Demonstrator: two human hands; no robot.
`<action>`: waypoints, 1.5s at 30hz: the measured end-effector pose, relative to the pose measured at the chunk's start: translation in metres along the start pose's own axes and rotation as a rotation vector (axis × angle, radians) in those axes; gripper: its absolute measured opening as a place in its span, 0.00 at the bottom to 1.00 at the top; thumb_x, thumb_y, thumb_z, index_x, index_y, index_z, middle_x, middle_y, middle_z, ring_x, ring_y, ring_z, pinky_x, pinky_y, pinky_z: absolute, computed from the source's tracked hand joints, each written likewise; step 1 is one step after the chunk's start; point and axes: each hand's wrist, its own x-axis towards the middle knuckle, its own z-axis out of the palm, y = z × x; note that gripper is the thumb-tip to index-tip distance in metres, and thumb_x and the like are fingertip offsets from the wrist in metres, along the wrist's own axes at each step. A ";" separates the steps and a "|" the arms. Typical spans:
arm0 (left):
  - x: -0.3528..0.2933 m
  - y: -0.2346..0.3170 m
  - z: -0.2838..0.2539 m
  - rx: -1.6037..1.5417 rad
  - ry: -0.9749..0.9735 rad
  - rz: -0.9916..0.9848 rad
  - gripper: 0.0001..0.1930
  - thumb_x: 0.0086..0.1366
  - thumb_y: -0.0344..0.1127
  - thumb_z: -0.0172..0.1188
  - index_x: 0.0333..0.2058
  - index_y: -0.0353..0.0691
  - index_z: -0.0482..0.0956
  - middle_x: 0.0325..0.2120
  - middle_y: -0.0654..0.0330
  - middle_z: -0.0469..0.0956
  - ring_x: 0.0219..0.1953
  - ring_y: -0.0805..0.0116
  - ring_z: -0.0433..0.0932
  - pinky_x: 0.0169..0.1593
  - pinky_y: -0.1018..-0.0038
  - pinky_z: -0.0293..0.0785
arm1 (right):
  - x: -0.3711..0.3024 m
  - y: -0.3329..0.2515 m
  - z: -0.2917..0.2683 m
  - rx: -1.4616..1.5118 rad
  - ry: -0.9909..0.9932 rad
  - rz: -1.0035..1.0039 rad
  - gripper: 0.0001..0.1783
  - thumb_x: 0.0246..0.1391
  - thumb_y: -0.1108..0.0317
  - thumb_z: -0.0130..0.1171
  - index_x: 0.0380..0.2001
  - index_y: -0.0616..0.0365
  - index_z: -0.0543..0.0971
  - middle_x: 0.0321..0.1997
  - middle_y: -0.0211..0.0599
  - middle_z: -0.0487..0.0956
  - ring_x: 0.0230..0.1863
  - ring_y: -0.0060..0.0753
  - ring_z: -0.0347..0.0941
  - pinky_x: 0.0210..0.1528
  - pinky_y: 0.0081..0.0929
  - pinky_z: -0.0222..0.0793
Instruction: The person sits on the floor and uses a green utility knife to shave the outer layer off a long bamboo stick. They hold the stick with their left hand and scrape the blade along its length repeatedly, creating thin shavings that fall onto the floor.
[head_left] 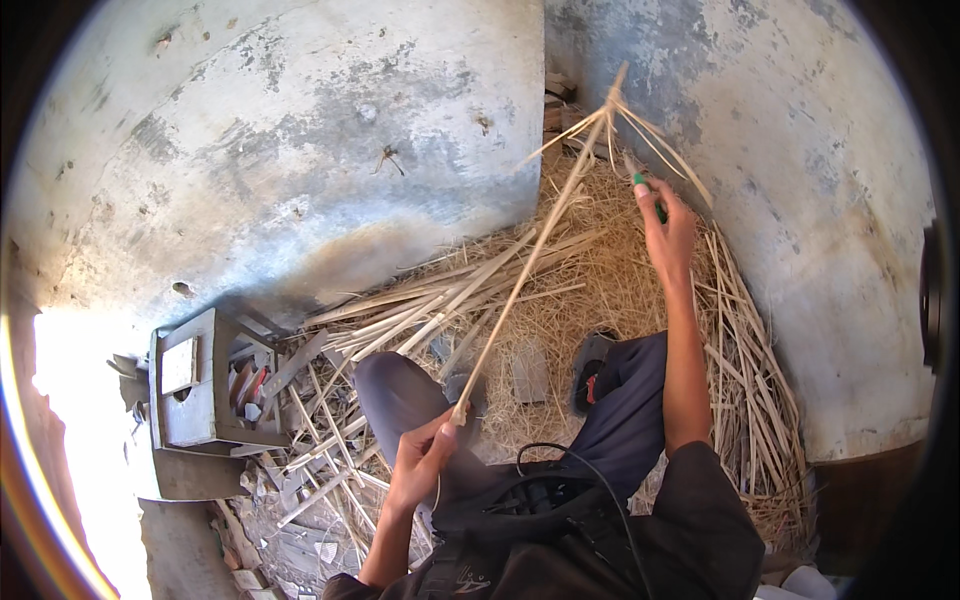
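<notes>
My left hand [425,455], low in front of my left knee, is closed around the near end of a long, pale stalk [535,255]. The stalk slants up and away to the right. Near its far end, several thin slivers splay out to both sides, slightly blurred. My right hand [670,230] is raised on the far right, fingers wrapped round a green-handled knife [639,180]. Its short blade points up, close to the splayed slivers; I cannot tell whether it touches them.
Straw shavings [610,260] cover the floor ahead. Split strips [440,305] lie in a pile at left, and a long bundle of stalks [755,385] curves along the right wall. A worn wooden box [190,400] stands at far left. Peeling walls [330,130] meet ahead.
</notes>
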 end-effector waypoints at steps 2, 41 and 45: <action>0.008 0.005 0.002 -0.024 -0.033 0.016 0.26 0.84 0.47 0.49 0.68 0.33 0.75 0.22 0.77 0.61 0.23 0.86 0.56 0.27 0.81 0.53 | -0.010 -0.002 0.006 0.014 -0.069 0.002 0.32 0.70 0.35 0.56 0.55 0.52 0.86 0.23 0.25 0.73 0.22 0.21 0.64 0.26 0.28 0.56; 0.068 0.065 0.049 -0.123 -0.130 -0.007 0.24 0.85 0.48 0.42 0.56 0.35 0.80 0.24 0.74 0.60 0.24 0.83 0.56 0.29 0.81 0.54 | -0.085 -0.064 0.047 0.591 -0.648 -0.303 0.26 0.80 0.55 0.46 0.69 0.61 0.72 0.77 0.46 0.69 0.48 0.27 0.82 0.53 0.28 0.75; 0.070 0.066 0.050 -0.029 -0.061 0.150 0.26 0.86 0.49 0.41 0.57 0.34 0.81 0.23 0.75 0.60 0.25 0.83 0.56 0.29 0.80 0.54 | -0.089 -0.068 0.046 0.658 -0.673 -0.232 0.21 0.77 0.60 0.52 0.64 0.58 0.76 0.56 0.41 0.83 0.33 0.20 0.77 0.40 0.26 0.73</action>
